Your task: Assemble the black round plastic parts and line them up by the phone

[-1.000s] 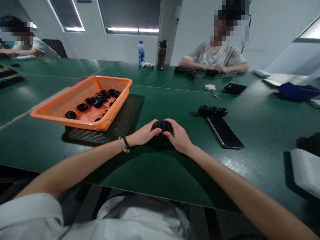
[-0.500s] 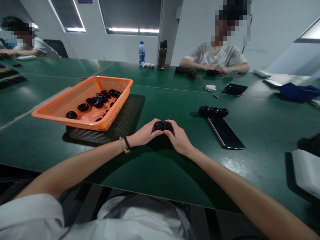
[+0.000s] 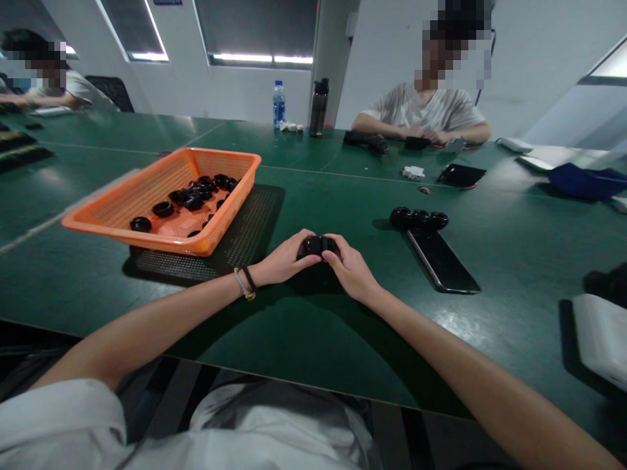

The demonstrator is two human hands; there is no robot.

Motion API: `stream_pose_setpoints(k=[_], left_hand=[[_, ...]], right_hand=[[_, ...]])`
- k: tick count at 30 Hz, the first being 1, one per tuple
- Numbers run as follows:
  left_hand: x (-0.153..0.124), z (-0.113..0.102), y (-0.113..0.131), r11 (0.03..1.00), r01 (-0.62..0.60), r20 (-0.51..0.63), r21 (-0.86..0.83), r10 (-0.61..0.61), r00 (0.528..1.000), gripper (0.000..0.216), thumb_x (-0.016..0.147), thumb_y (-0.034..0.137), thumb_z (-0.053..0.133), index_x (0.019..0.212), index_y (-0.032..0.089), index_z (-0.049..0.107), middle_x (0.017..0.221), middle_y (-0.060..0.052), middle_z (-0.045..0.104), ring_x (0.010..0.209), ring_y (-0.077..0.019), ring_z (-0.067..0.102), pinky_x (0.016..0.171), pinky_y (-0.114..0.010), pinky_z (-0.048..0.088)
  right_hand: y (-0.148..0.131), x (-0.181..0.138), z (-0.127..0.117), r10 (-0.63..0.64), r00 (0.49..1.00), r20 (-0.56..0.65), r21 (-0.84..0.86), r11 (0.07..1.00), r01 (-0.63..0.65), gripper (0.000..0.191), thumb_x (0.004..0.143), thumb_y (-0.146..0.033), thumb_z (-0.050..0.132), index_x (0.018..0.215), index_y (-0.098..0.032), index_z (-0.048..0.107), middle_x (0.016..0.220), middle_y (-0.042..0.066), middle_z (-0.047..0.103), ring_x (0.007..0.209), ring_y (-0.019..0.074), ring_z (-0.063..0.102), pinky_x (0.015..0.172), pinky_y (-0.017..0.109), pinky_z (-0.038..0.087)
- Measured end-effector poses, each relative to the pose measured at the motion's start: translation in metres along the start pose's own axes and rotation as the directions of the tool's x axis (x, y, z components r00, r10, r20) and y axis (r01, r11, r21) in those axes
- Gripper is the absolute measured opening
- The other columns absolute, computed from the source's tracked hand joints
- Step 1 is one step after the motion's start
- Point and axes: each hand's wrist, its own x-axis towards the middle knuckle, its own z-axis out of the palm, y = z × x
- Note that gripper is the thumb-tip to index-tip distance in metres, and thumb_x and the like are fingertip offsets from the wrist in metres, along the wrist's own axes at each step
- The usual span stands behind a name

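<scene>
Between my two hands, just above the green table (image 3: 304,339), is a round black plastic part (image 3: 313,246) made of two sections side by side. The fingers and thumb of my left hand (image 3: 290,256) are closed on its left section. My right hand (image 3: 350,264) grips the right section, its thumb against the near side. My fingers hide the outer ends of the part. To the left stands an orange mesh basket (image 3: 93,225) holding several similar black round parts (image 3: 193,192). Right of my hands, three black round pieces (image 3: 420,219) sit at the top end of a dark smartphone (image 3: 443,261).
Across the table a person (image 3: 426,114) sits behind a black power drill (image 3: 366,140). A blue-capped water bottle (image 3: 279,106) and a dark tumbler (image 3: 319,108) stand at the far edge. A white box-like object (image 3: 602,333) lies at right, a blue tray (image 3: 588,179) farther back.
Both hands stay in nearly the same place around the black part. The seam between its two sections looks slightly shifted; the rest has not visibly moved.
</scene>
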Motion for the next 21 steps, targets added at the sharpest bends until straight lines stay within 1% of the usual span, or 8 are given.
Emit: stream_pose_setpoints(k=[3,6,9,12,16,18,21], left_hand=[[0.001,0.000,-0.002,0.998,0.018,-0.003,-0.057,-0.018,1.000,0.026,0.080,0.040,0.047,0.088,0.015,0.046,0.079,-0.001,0.051,0.072,-0.0153,0.049,0.067,-0.027,0.039],[0.000,0.000,-0.003,0.989,0.025,0.032,-0.147,-0.020,0.999,0.030,0.082,0.045,0.043,0.082,0.015,0.044,0.072,0.000,0.049,0.068,-0.0136,0.047,0.064,-0.025,0.038],[-0.001,0.002,-0.002,0.964,0.037,0.084,-0.265,-0.015,0.996,0.034,0.083,0.049,0.040,0.085,0.015,0.042,0.070,0.001,0.051,0.065,-0.0118,0.048,0.065,-0.025,0.039],[-0.003,0.007,0.002,0.932,0.074,0.098,-0.355,-0.042,0.994,0.036,0.082,0.052,0.041,0.086,0.016,0.041,0.068,0.001,0.052,0.063,-0.0105,0.049,0.064,-0.024,0.040],[-0.006,0.013,0.004,0.889,0.127,0.097,-0.439,-0.094,0.991,0.035,0.082,0.050,0.041,0.087,0.016,0.039,0.067,0.001,0.051,0.060,-0.0099,0.048,0.059,-0.022,0.040],[-0.006,0.014,0.004,0.889,0.131,0.087,-0.439,-0.102,0.991,0.031,0.082,0.047,0.042,0.086,0.016,0.039,0.065,0.003,0.048,0.059,-0.0093,0.047,0.058,-0.022,0.039],[-0.006,0.012,0.005,0.911,0.127,0.067,-0.392,-0.110,0.992,0.024,0.083,0.039,0.044,0.086,0.016,0.041,0.063,0.004,0.044,0.058,-0.0089,0.044,0.059,-0.022,0.038]], right_hand=[[0.004,0.001,-0.002,-0.114,0.993,-0.005,-0.052,0.992,0.114,0.044,0.083,-0.051,0.041,0.115,-0.020,0.043,0.106,0.010,0.059,0.085,0.0220,0.060,0.074,0.038,0.048],[0.007,0.001,-0.003,-0.180,0.984,-0.011,-0.110,0.978,0.178,0.047,0.083,-0.056,0.038,0.113,-0.020,0.045,0.107,0.011,0.059,0.090,0.0230,0.059,0.077,0.039,0.048],[0.007,0.000,-0.003,-0.215,0.976,-0.038,-0.147,0.967,0.207,0.049,0.083,-0.057,0.035,0.114,-0.020,0.044,0.108,0.012,0.058,0.098,0.0244,0.057,0.082,0.041,0.048],[0.006,-0.001,-0.004,-0.224,0.973,-0.053,-0.164,0.963,0.213,0.051,0.083,-0.058,0.034,0.118,-0.022,0.042,0.114,0.012,0.056,0.102,0.0245,0.056,0.084,0.041,0.047],[0.005,-0.002,-0.003,-0.206,0.978,-0.035,-0.152,0.968,0.198,0.048,0.084,-0.057,0.032,0.114,-0.021,0.044,0.107,0.011,0.059,0.091,0.0229,0.059,0.076,0.038,0.049],[0.005,-0.002,-0.003,-0.194,0.980,-0.036,-0.148,0.971,0.187,0.047,0.084,-0.057,0.032,0.111,-0.020,0.044,0.103,0.011,0.060,0.086,0.0223,0.060,0.073,0.037,0.049],[0.005,-0.003,-0.001,-0.180,0.983,-0.048,-0.151,0.974,0.171,0.046,0.085,-0.055,0.032,0.109,-0.019,0.044,0.101,0.012,0.060,0.085,0.0229,0.059,0.071,0.037,0.049]])
